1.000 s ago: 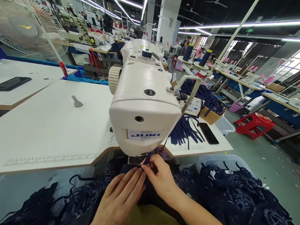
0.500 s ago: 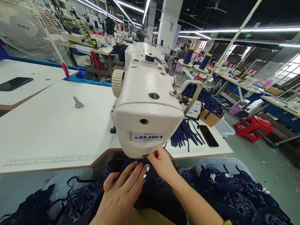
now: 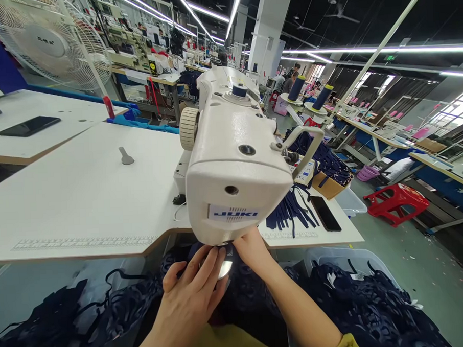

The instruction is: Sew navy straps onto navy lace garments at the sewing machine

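My left hand lies with fingers stretched forward and thumb apart, its fingertips under the front of the white sewing machine head. Beside those fingers a shiny, rounded metal piece shows, with navy fabric around and below it. My right hand reaches in from the other side, close to the needle area. The machine head covers its fingertips, so what they touch is hidden. The needle cannot be made out.
Navy straps and a phone lie right of the machine. A grey metal piece rests on the white table. Bins of navy garments stand below on both sides. A red stool stands on the floor at right.
The view has shifted slightly. My right hand's fingers have gone further behind the machine head. More of the shiny metal piece shows beside my left fingers.
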`<action>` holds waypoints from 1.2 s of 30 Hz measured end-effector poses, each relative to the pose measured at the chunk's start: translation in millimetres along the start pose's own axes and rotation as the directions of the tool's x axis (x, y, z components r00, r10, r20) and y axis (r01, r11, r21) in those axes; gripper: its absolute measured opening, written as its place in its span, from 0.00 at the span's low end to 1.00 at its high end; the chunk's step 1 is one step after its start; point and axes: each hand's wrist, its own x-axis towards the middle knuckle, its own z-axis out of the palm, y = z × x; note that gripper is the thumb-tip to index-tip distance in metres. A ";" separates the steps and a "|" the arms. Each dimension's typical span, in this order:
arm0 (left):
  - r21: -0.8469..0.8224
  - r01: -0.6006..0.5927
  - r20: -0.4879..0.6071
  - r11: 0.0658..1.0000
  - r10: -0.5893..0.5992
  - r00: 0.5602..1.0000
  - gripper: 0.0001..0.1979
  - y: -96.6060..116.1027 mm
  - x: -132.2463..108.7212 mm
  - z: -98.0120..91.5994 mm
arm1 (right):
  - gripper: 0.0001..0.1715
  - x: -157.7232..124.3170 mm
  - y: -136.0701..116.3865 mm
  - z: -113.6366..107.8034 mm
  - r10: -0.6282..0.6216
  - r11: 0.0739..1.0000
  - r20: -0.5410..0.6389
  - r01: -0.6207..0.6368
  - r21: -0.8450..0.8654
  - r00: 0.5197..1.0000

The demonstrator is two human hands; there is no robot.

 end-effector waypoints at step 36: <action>0.132 -0.080 -0.033 0.988 0.085 0.996 0.17 -8.5 -8.3 5.2 | 0.06 -3.3 13.4 11.8 0.080 0.996 -0.122 -0.075 0.048 0.989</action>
